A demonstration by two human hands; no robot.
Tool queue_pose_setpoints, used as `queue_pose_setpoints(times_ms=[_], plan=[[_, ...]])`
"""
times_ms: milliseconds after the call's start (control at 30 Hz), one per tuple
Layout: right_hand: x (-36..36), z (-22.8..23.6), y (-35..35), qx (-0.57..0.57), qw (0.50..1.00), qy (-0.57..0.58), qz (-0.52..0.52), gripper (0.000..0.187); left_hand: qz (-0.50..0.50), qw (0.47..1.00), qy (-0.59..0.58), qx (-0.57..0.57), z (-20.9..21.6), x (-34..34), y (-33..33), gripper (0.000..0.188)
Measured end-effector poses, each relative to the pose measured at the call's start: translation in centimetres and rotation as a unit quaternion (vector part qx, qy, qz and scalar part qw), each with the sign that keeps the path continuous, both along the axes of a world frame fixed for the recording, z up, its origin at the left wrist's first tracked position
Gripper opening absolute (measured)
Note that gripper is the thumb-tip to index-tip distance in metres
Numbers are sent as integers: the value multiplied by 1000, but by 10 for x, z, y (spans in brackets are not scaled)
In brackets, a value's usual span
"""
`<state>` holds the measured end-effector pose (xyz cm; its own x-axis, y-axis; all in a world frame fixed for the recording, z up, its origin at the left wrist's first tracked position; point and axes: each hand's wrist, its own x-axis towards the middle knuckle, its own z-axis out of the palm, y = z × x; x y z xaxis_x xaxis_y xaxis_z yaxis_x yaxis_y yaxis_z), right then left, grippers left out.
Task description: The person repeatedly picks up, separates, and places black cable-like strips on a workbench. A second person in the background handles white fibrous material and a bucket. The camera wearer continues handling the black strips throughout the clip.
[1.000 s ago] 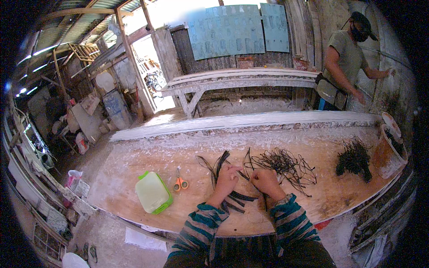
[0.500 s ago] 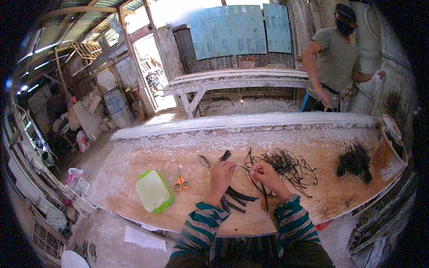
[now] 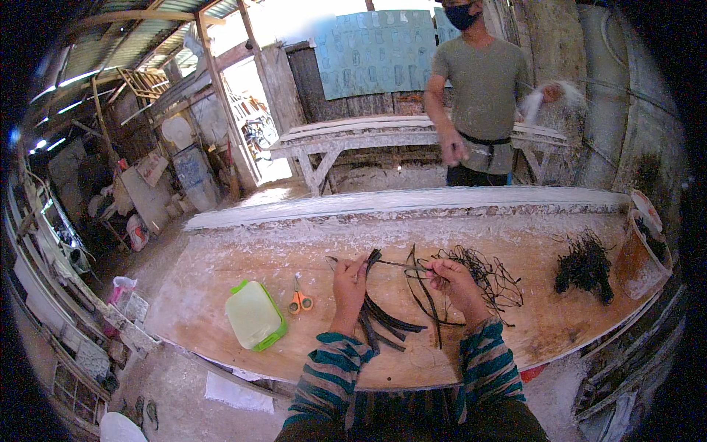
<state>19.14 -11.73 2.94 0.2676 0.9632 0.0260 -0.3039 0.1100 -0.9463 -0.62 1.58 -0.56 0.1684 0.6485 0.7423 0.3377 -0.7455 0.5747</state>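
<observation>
A thin black strip (image 3: 395, 264) runs nearly straight across the gap between my hands. Its one end is pinched in the closed fingers of my left hand (image 3: 349, 287), the other in those of my right hand (image 3: 454, 283). Beside and under my left hand, a sheaf of flat black strips (image 3: 390, 322) fans out over the wooden tabletop (image 3: 294, 350). Loose black strips (image 3: 421, 295) lie between the hands. Just past my right hand spreads a tangled heap of black cords (image 3: 492, 283).
Orange-handled scissors (image 3: 299, 300) and a green-rimmed lidded box (image 3: 254, 315) lie at left. A dark cord clump (image 3: 584, 267) sits at right by a dusty bucket (image 3: 642, 254). White-coated long boards (image 3: 405, 202) line the far edge. Behind them stands a masked person (image 3: 479, 96).
My hands have moved apart, and the strip between them now spans a wider gap. The person behind the table has moved to the left, one hand now blurred around something whitish.
</observation>
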Motion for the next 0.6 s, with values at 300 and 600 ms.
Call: queue_pose_setpoints(times_ms=[300,600], plan=[[6,3,-3,23,999,-41,-6,22,-21,997,-49,-55,0,-1,4,26],[6,-11,7,65,991,-109,-29,17,-6,996,-69,-62,6,-8,4,25]])
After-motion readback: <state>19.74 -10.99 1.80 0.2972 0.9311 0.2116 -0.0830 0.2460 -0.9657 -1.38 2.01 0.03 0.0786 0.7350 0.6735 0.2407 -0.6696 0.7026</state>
